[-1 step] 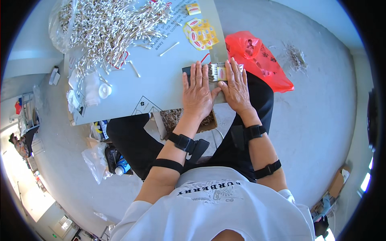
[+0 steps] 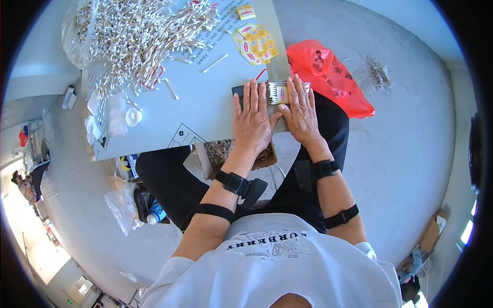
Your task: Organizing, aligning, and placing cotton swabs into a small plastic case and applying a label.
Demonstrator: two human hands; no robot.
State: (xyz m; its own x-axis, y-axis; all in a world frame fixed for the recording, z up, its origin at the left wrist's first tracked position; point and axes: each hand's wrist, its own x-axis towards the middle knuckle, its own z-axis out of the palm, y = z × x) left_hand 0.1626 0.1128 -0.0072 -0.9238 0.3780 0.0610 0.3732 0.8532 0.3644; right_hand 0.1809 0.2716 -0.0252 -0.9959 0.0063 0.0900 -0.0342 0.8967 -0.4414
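My left hand lies flat, fingers stretched out, over a row of cotton swabs near the table's right edge. Beside it, my right hand is also flat, its fingers over the right end of the row. The two thumbs nearly meet. Between the hands shows a yellow and white label on the swabs. A dark strip sticks out to the left of my left fingers; the rest of it is hidden. Farther off are loose yellow labels and a small stack of them.
A large heap of cotton swabs covers the table's far left, with a few strays nearby. A clear plastic roll and a round white lid lie at left. A red plastic bag is right of the table. Below stands a cardboard box.
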